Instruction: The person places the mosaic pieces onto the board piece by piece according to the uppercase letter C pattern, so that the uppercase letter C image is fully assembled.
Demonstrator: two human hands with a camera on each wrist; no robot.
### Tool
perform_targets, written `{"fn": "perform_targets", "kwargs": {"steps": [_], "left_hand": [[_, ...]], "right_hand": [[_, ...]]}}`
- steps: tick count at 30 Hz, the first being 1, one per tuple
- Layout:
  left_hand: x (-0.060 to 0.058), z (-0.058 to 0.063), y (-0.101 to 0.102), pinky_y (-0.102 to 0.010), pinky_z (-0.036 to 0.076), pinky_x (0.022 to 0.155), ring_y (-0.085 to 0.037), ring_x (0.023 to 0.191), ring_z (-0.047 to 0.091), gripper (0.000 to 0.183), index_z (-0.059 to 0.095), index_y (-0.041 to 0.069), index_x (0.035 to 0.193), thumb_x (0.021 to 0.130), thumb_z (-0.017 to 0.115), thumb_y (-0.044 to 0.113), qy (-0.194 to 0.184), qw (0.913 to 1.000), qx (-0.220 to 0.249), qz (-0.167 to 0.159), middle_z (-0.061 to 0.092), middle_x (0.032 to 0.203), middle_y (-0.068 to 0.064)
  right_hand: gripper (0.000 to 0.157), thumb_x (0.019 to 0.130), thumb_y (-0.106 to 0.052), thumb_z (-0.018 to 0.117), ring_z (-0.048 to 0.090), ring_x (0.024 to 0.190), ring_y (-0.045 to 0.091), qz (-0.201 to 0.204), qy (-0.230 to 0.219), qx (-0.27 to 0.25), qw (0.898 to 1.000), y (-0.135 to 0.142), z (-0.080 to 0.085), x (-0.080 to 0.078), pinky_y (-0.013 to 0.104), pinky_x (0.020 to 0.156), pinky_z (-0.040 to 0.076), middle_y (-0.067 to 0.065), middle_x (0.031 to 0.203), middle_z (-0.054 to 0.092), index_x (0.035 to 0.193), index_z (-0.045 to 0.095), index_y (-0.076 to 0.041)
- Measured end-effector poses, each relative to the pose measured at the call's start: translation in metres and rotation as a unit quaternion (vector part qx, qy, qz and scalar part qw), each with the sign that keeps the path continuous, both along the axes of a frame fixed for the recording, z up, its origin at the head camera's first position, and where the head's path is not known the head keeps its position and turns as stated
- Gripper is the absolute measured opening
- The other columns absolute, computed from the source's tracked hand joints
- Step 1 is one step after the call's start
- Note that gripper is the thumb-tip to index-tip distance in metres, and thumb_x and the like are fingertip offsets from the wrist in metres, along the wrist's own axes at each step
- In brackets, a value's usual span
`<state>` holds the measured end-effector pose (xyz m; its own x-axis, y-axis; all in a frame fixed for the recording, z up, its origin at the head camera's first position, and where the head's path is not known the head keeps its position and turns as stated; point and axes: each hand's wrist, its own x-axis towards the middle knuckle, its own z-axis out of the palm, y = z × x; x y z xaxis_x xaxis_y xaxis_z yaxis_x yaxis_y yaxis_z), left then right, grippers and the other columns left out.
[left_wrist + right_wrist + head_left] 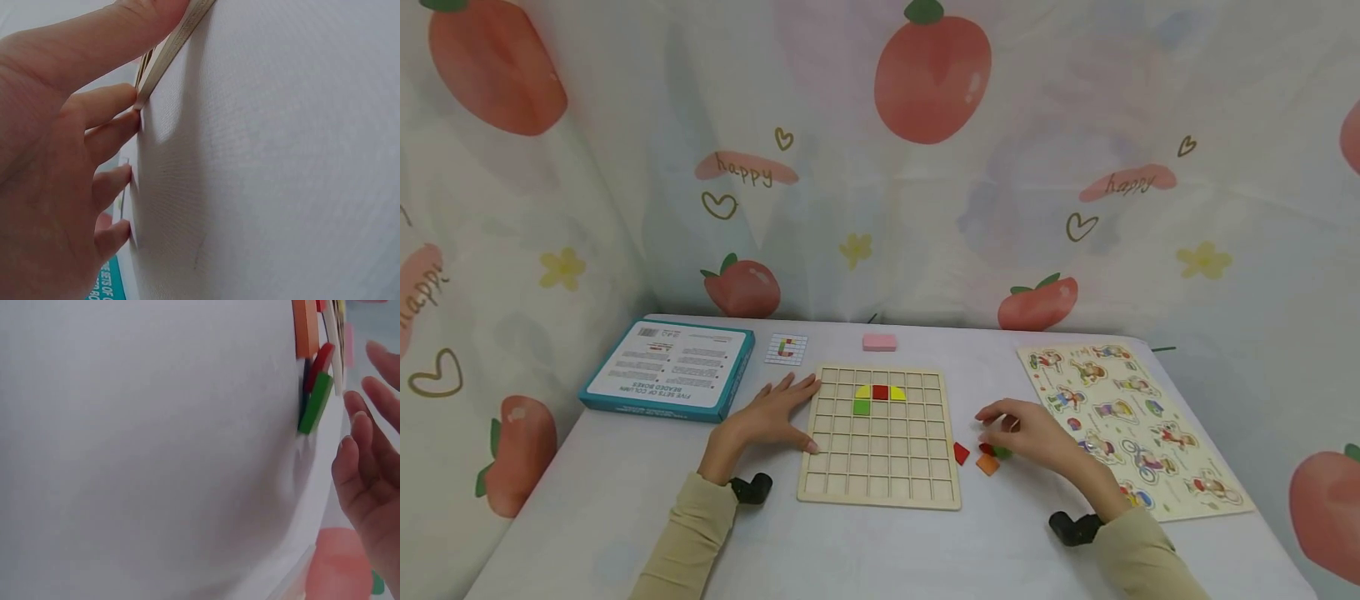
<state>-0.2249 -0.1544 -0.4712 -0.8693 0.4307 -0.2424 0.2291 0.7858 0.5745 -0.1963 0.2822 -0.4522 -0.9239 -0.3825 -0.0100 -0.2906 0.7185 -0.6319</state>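
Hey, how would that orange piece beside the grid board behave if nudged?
The orange piece would probably slide rather than roll, since it lies flat. Its crisp, straight edges suggest it is stiff. It is likely light, being far smaller than the grid board.

Green piece (1003, 452): partly hidden by the right hand (1026, 429), head view.
Right hand: cut off by the right edge, right wrist view.
Wooden grid (880, 503): cut off by the top edge, left wrist view.
Blue box (670, 369): smallest print unreadable; mostly hidden by the left hand (769, 417), left wrist view.
Card (787, 349): coloured design too small to make out fully.
Sleeves (688, 533): both cut off at the bottom, head view.
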Motion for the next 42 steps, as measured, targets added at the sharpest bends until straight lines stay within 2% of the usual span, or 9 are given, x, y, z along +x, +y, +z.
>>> {"fn": "perform_targets", "kwargs": {"steps": [7,15,24,30,36,42], "left_hand": [[0.001,0.002,0.001,-0.062,0.001,0.128,-0.039,0.16,0.003,0.109,0.031,0.014,0.163,0.075,0.091,0.042,0.002,1.0,-0.001,0.005,0.021,0.172,-0.006],[0.002,0.003,0.001,-0.062,0.002,0.128,-0.04,0.16,0.004,0.109,0.032,0.012,0.163,0.075,0.091,0.039,0.001,1.0,0.001,0.006,0.022,0.172,-0.007],[0.002,0.005,0.002,-0.062,0.002,0.128,-0.04,0.16,0.004,0.109,0.032,0.012,0.162,0.075,0.091,0.04,0.002,1.0,0.003,0.006,0.022,0.172,-0.007],[0.002,0.004,0.003,-0.062,0.001,0.128,-0.04,0.16,0.004,0.109,0.032,0.012,0.162,0.075,0.091,0.04,0.001,1.0,0.002,0.004,0.022,0.172,-0.007],[0.003,0.004,0.003,-0.062,0.001,0.128,-0.04,0.16,0.004,0.109,0.032,0.012,0.162,0.075,0.091,0.04,0.0,0.9999,0.003,0.01,0.023,0.172,-0.007],[0.002,0.003,0.002,-0.061,0.0,0.128,-0.039,0.16,0.003,0.109,0.031,0.013,0.163,0.075,0.09,0.042,0.0,1.0,-0.002,0.009,0.022,0.172,-0.006]], "right_hand": [[0.033,0.086,-0.018,0.083,0.059,0.085,0.012,0.012,-0.018,-0.007,1.0,0.014,0.004,0.005,0.022,0.07,0.052,0.009,0.11,0.074,0.115,0.073,-0.006],[0.034,0.084,-0.014,0.084,0.057,0.083,0.013,0.019,-0.069,-0.015,0.997,0.019,0.004,0.009,0.021,0.069,0.05,0.007,0.108,0.071,0.114,0.072,-0.005],[0.02,0.084,-0.014,0.084,0.053,0.076,0.009,0.027,-0.042,0.022,0.998,0.018,-0.001,0.006,0.021,0.066,0.048,-0.001,0.087,0.065,0.099,0.072,-0.009],[0.011,0.088,-0.013,0.08,0.056,0.078,0.006,0.027,-0.041,0.021,0.999,0.017,-0.001,0.005,0.02,0.07,0.051,-0.005,0.087,0.068,0.095,0.071,-0.011],[0.008,0.091,-0.011,0.075,0.061,0.08,0.007,0.02,-0.036,-0.005,0.999,0.015,0.002,0.002,0.02,0.072,0.054,-0.003,0.089,0.07,0.098,0.073,-0.01],[0.017,0.095,-0.009,0.072,0.065,0.079,0.01,0.034,-0.044,-0.047,0.997,0.006,0.001,0.0,0.02,0.073,0.056,0.002,0.091,0.072,0.111,0.073,-0.006]]}}
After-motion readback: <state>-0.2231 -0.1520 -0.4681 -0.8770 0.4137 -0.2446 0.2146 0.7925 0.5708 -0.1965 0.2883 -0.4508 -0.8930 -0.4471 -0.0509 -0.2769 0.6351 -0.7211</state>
